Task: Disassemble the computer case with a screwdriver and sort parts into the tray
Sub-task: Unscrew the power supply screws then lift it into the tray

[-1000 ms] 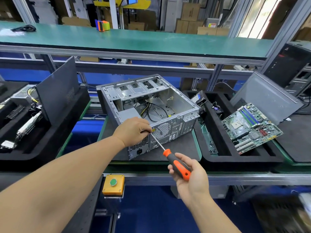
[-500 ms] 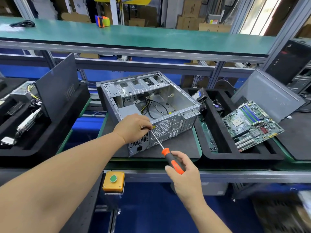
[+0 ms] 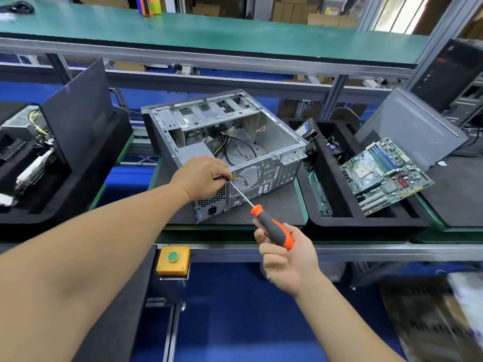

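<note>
Fingers (image 3: 271,250) of the right hand (image 3: 287,259) are wrapped round the screwdriver (image 3: 271,226) handle; shaft is aimed up-left, long axis diagonal, tip at the case (image 3: 235,152) rear panel. Left hand (image 3: 201,177) is curled at the tip, pinching the shaft; tip contact is hidden by it. Case lies open side up on the mat. Tray (image 3: 332,205) sits just right of it, motherboard (image 3: 384,173) tilted inside. Side panel (image 3: 78,113) leans in the left tray.

A green-topped upper shelf (image 3: 235,32) on grey metal framing spans the workstation, cardboard boxes (image 3: 287,11) stacked behind it.
</note>
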